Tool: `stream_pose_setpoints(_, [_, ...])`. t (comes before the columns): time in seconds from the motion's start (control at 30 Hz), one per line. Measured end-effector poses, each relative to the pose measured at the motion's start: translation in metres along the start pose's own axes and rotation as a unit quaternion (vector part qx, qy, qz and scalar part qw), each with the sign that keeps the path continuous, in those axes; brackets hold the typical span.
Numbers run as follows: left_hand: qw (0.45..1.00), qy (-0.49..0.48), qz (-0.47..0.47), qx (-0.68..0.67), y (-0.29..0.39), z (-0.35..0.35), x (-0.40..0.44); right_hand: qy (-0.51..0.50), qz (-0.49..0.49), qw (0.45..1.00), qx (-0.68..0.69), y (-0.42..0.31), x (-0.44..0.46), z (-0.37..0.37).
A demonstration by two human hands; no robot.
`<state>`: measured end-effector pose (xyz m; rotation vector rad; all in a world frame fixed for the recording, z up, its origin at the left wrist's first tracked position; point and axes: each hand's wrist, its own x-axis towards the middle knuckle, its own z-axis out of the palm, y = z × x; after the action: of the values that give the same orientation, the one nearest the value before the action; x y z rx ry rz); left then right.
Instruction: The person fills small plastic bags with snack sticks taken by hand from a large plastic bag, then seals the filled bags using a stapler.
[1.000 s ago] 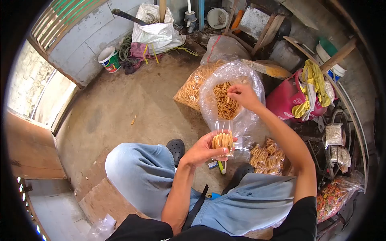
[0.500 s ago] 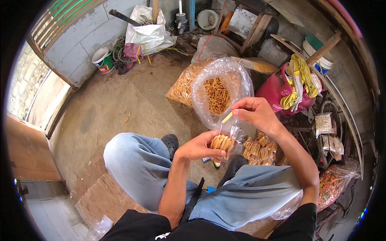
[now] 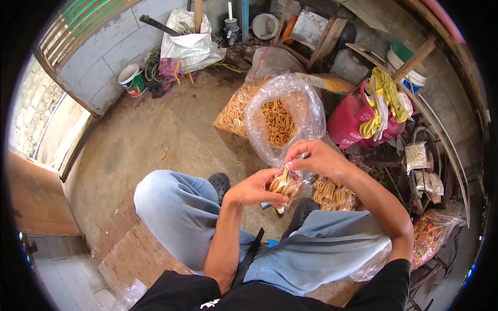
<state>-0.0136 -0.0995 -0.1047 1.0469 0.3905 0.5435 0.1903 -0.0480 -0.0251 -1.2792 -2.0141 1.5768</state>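
Observation:
My left hand [image 3: 258, 187] is wrapped round a small clear plastic bag of snack sticks [image 3: 285, 187], held upright above my lap. Over its mouth, my right hand [image 3: 314, 158] is closed in a pinch on a thin pale yellow stick [image 3: 285, 174], whose lower end is inside the bag. The fingertips partly cover the bag's top edge. Just beyond both hands a large open plastic bag [image 3: 311, 111] stands on the floor, full of loose brown snack sticks [image 3: 277, 123]. Filled small packs [image 3: 332, 193] lie below my right forearm.
A pink gas cylinder [image 3: 348, 118] with yellow cloths [image 3: 385, 98] on it stands at the right. Further down is a bag of colourful packets [image 3: 431, 234]. A white sack [image 3: 192, 46] and a small bucket [image 3: 132, 80] stand by the far wall.
My right hand has come down and left, bringing the pale yellow stick from above into the small bag's mouth. My left hand has stayed nearly still round the bag.

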Motion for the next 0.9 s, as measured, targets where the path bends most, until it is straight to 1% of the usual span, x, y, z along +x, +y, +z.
stream_pose_setpoints(0.17, [0.999,0.018,0.029,0.0,0.0,0.0,0.001,-0.019,-0.011,1.0,-0.001,0.001,0.003,-0.002])
stream_pose_setpoints(0.27, [1.0,0.02,0.005,-0.013,0.004,-0.002,-0.001,0.006,-0.033,0.999,-0.002,-0.001,0.004,-0.004])
stream_pose_setpoints(0.33, [1.0,0.016,0.002,-0.018,0.003,-0.003,-0.001,-0.022,-0.029,0.999,0.005,-0.005,0.003,-0.009])
stream_pose_setpoints(0.47, [0.999,0.007,0.006,-0.037,0.004,-0.002,0.001,-0.03,-0.019,0.999,0.03,0.0,0.003,-0.015])
stream_pose_setpoints(0.53, [0.999,0.01,0.01,-0.04,0.005,-0.001,0.002,-0.014,-0.059,0.998,0.01,0.007,0.004,-0.01])
stream_pose_setpoints(0.77, [0.999,0.013,0.041,-0.028,0.001,-0.004,0.003,-0.017,-0.025,0.999,0.018,0.01,0.006,0.002])
stream_pose_setpoints(0.83, [0.998,0.026,0.042,-0.046,0.003,-0.002,0.002,-0.034,-0.006,0.998,0.06,0.01,0.008,0.0])
stream_pose_setpoints(0.87, [0.996,0.039,0.043,-0.063,0.005,-0.001,0.001,-0.034,-0.006,0.998,0.06,0.007,0.006,-0.001])
stream_pose_setpoints(0.9, [0.996,0.039,0.043,-0.063,0.007,0.0,0.001,-0.051,-0.037,0.998,0.015,0.002,0.003,-0.002])
